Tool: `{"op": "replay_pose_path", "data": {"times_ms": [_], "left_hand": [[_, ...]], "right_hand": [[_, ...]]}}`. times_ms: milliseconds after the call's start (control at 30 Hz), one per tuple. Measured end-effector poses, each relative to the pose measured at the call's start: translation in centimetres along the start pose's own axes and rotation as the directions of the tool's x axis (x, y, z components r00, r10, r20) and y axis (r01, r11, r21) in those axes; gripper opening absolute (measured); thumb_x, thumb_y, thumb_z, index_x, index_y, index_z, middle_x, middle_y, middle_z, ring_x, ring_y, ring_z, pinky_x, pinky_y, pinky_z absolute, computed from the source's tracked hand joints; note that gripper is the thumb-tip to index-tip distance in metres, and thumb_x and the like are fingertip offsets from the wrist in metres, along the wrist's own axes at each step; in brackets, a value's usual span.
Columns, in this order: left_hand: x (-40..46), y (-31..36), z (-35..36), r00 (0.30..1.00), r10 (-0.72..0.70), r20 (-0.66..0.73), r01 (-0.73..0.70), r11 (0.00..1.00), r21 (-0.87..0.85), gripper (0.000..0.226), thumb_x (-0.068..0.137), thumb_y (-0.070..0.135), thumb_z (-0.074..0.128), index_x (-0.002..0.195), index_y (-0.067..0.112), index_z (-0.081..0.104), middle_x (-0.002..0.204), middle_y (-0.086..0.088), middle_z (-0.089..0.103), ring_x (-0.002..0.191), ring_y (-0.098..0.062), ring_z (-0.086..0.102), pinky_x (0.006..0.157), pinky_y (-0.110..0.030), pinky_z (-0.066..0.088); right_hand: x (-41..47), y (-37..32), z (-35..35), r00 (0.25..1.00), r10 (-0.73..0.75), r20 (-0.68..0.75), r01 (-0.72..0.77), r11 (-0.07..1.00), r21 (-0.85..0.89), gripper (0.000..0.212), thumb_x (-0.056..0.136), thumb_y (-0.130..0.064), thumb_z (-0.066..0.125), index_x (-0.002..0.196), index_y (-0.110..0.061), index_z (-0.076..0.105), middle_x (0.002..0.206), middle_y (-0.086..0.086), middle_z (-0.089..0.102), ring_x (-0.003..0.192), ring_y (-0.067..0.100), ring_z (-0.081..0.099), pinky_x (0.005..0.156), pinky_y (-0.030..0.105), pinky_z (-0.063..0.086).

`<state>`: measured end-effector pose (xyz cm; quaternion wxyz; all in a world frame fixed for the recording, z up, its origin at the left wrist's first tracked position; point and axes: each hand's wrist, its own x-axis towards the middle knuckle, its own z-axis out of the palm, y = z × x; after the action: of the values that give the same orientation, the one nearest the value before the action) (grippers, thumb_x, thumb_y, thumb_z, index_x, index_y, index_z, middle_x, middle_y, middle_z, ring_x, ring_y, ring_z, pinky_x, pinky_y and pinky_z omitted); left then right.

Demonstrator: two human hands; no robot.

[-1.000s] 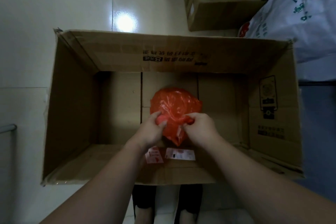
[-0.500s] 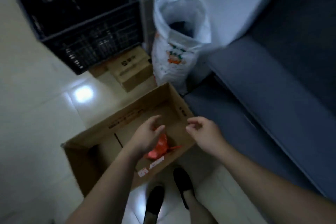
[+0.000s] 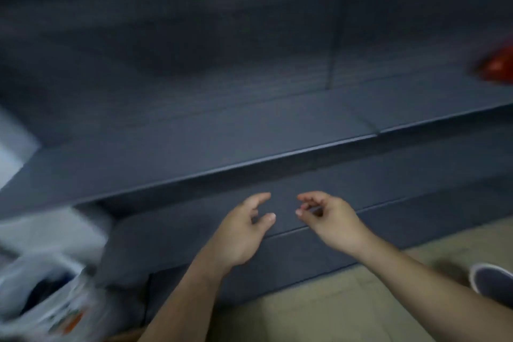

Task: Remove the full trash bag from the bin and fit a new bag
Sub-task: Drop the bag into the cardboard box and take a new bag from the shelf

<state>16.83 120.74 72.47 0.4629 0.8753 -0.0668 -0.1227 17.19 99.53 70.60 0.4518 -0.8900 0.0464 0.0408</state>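
Both hands are raised in front of a dark grey sofa and hold nothing. My left hand (image 3: 244, 230) has its fingers spread apart. My right hand (image 3: 330, 216) is loosely curled with thumb and fingers apart. A blurred red thing (image 3: 498, 65) lies on the sofa seat at the far right edge; I cannot tell what it is. The cardboard box and the orange bag are out of view.
The dark grey sofa (image 3: 249, 125) fills most of the view, its seat edge just beyond my hands. A white printed sack (image 3: 52, 305) stands at the lower left, blurred. A dark shoe with a white rim (image 3: 492, 283) lies on the beige floor (image 3: 347, 311) at right.
My hands let go of the orange bag in the cardboard box. The view then swung right, away from the box and the white sack, onto the sofa. Both hands stay empty.
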Motion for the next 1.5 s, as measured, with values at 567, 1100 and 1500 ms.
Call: {"op": "replay_pose_path", "data": {"times_ms": [567, 1100, 1500], "left_hand": [[19.4, 37.6, 42.4, 0.787, 0.384, 0.484, -0.425, 0.905, -0.027, 0.051, 0.095, 0.036, 0.060, 0.143, 0.042, 0.044, 0.144, 0.012, 0.048, 0.125, 0.000, 0.050, 0.091, -0.021, 0.041], [46.2, 46.2, 49.0, 0.850, 0.415, 0.323, -0.443, 0.897, 0.012, 0.059, 0.095, 0.033, 0.062, 0.149, 0.036, 0.038, 0.155, 0.003, 0.036, 0.139, -0.019, 0.041, 0.112, -0.039, 0.038], [62.2, 48.8, 53.2, 0.947, 0.314, 0.062, -0.316, 0.949, 0.015, 0.067, 0.086, 0.021, 0.072, 0.146, 0.025, 0.040, 0.133, -0.007, 0.060, 0.116, -0.028, 0.062, 0.098, -0.049, 0.051]], "right_hand": [[-3.9, 26.2, -48.6, 0.777, 0.232, -0.586, -0.257, 0.965, 0.041, 0.047, 0.087, -0.034, 0.069, 0.131, -0.023, 0.060, 0.114, -0.007, 0.072, 0.102, 0.007, 0.066, 0.095, 0.024, 0.049], [19.8, 33.6, -60.4, 0.822, 0.200, -0.534, -0.290, 0.953, -0.090, 0.064, 0.090, -0.029, 0.063, 0.148, -0.027, 0.037, 0.120, 0.007, 0.068, 0.105, 0.019, 0.067, 0.095, 0.028, 0.050], [34.5, 37.2, -64.6, 0.837, 0.103, -0.537, -0.372, 0.828, -0.421, 0.056, 0.094, -0.022, 0.052, 0.147, -0.032, 0.037, 0.115, 0.011, 0.065, 0.100, 0.036, 0.066, 0.081, 0.044, 0.057]]}}
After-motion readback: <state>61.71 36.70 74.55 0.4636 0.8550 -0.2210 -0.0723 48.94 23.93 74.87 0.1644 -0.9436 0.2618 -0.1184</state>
